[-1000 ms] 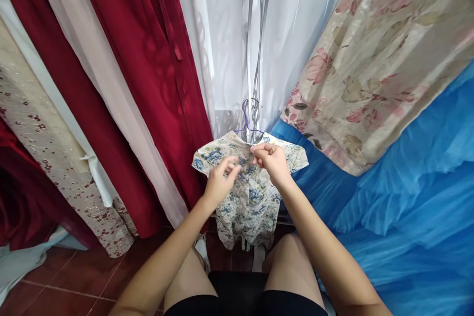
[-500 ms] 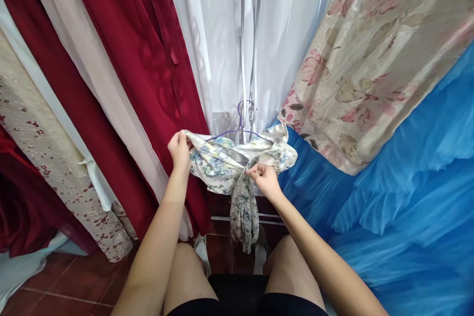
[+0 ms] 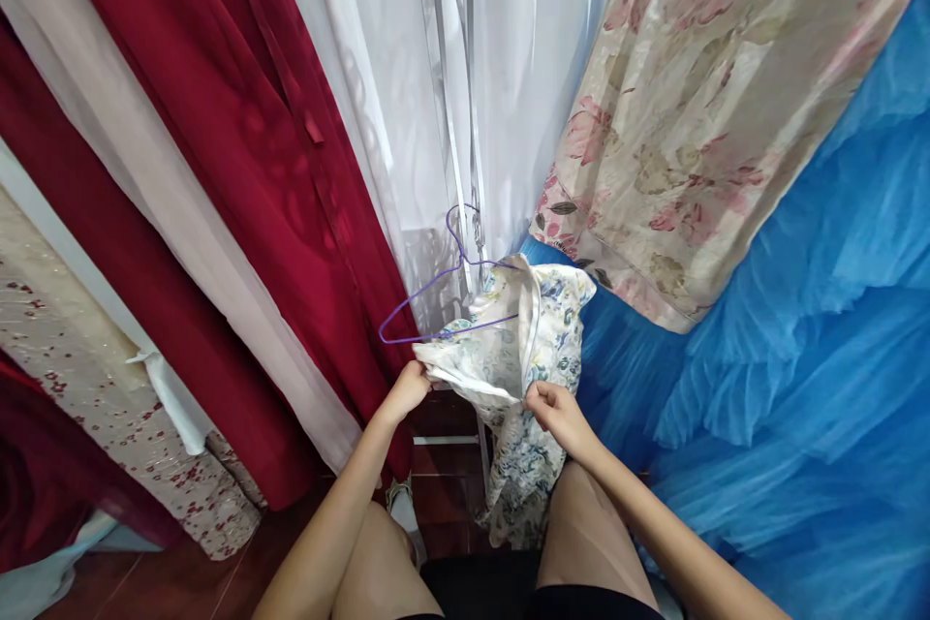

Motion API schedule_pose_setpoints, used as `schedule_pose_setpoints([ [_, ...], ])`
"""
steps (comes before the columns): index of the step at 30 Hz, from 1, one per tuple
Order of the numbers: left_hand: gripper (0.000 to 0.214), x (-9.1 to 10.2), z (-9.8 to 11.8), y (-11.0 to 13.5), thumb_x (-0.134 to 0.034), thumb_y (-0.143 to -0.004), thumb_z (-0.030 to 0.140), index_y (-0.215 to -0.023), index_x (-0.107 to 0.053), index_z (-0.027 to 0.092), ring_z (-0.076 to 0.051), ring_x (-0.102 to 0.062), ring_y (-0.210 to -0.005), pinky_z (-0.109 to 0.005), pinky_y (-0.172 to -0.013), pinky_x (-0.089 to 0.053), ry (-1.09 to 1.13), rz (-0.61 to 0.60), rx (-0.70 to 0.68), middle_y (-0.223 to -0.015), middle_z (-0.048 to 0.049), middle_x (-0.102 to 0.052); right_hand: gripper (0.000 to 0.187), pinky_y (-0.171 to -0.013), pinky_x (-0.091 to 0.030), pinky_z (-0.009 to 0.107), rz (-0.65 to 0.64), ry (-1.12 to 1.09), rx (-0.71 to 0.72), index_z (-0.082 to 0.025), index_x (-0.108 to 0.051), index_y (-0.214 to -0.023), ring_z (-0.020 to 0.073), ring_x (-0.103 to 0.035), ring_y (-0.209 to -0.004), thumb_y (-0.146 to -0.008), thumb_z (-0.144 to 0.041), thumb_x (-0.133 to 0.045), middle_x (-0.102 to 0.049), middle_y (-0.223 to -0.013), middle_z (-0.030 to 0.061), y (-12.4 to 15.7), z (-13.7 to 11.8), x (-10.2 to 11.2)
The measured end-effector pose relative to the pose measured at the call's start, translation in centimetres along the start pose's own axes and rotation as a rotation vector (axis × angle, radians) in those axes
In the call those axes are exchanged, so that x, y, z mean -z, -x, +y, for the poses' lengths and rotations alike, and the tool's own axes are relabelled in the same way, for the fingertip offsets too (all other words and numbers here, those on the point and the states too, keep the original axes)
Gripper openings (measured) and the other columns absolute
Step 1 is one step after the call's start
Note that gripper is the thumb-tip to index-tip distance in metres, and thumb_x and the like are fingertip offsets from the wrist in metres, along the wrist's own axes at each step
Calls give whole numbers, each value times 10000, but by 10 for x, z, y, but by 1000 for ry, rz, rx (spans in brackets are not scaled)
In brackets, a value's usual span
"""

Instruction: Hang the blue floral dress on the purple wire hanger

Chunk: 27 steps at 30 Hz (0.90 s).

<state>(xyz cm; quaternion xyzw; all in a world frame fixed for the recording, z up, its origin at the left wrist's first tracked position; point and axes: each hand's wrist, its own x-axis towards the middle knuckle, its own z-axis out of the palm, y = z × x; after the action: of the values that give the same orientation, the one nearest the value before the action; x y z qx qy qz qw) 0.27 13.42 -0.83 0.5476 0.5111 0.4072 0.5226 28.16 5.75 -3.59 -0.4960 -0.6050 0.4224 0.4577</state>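
A white garment with a blue, green and yellow floral print hangs in front of my knees, partly on a purple hanger. The hanger's left arm sticks out bare, while its right end goes inside the cloth. My left hand is closed on the garment's edge at the left. At the front of the opening, my right hand pinches the other edge. Between the hands the neckline gapes and shows the pale inside. Lower down, the rest of the cloth falls toward my right knee.
Dark red drapes and a pale pink length of fabric hang at the left. White cloth hangs behind the hanger. To the right are a beige floral fabric and ruffled blue tulle. Below is a red tile floor.
The garment's left side has come off the hanger's left arm, baring it. Both hands have moved lower and to the right with the cloth, and the opening has widened. The view has shifted slightly.
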Motion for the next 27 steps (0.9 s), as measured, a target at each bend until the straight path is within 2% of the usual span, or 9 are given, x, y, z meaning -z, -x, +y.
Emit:
schedule_pose_setpoints([
  [4, 146, -14, 23, 16, -733, -715, 223, -622, -663, 134, -165, -582, -622, -283, -674, -469, -140, -320, -25, -618, -17, -653, 201, -488, -276, 237, -78, 111, -62, -214, -439, -594, 110, -383, -480, -776, -228, -524, -404, -485, -62, 18, 21, 9],
  [8, 311, -60, 54, 36, -587, -909, 427, -817, -668, 140, -170, -586, -809, -281, -797, -462, -111, -417, -202, -814, -30, -651, 103, -614, -424, 285, -276, 351, -140, -179, -601, -738, 176, -549, -628, -723, -254, -669, -593, -636, -2, 36, 14, 16],
  [9, 339, -72, 62, 40, -553, -934, 449, -840, -656, 141, -169, -575, -815, -280, -804, -456, -97, -424, -261, -820, -29, -634, 222, -698, -465, 318, -324, 355, -102, -171, -647, -859, 215, -599, -736, -692, -286, -739, -657, -756, 29, 39, 7, 15],
  [12, 362, -102, 83, 49, -501, -968, 471, -876, -637, 149, -168, -558, -814, -279, -802, -449, -119, -430, -402, -822, -29, -601, 495, -940, -458, 390, -412, 142, 67, -188, -653, -1122, 284, -604, -1042, -709, -416, -803, -687, -1100, 85, 44, -20, 8],
  [15, 339, -115, 87, 55, -499, -970, 476, -964, -645, 169, -201, -564, -1004, -309, -942, -432, -201, -416, -514, -1021, -69, -606, 392, -836, -499, 366, -407, -137, 13, -158, -696, -940, 245, -639, -876, -866, -539, -638, -714, -922, 75, 39, -44, 0],
  [18, 441, -110, 67, 62, -481, -965, 530, -1225, -596, 193, -230, -526, -1174, -349, -1033, -405, -213, -572, -419, -1229, -105, -577, 459, -670, -483, 304, -349, -314, -89, -136, -673, -811, 176, -584, -656, -848, -592, -641, -662, -710, 34, 29, -61, 9],
  [21, 545, -93, 31, 72, -550, -905, 594, -1238, -609, 167, -234, -593, -1025, -333, -910, -475, -319, -722, -162, -1105, -85, -657, 396, -591, -435, 258, -308, -319, -85, -129, -680, -837, 143, -543, -604, -799, -522, -718, -649, -700, 17, 21, -74, 41],
  [24, 453, -72, 0, 79, -623, -853, 578, -938, -691, 139, -197, -581, -777, -269, -692, -461, -534, -659, -100, -851, -37, -667, 312, -536, -393, 247, -251, -173, 11, -133, -702, -786, 146, -532, -579, -741, -434, -768, -642, -677, 11, 8, -82, 85],
  [27, 391, -54, -9, 78, -557, -907, 509, -837, -675, 143, -173, -538, -713, -245, -634, -410, -593, -537, -207, -778, -13, -635, 274, -507, -371, 251, -84, -72, 87, -142, -690, -689, 146, -516, -541, -681, -396, -794, -609, -607, -1, -22, -85, 126],
])
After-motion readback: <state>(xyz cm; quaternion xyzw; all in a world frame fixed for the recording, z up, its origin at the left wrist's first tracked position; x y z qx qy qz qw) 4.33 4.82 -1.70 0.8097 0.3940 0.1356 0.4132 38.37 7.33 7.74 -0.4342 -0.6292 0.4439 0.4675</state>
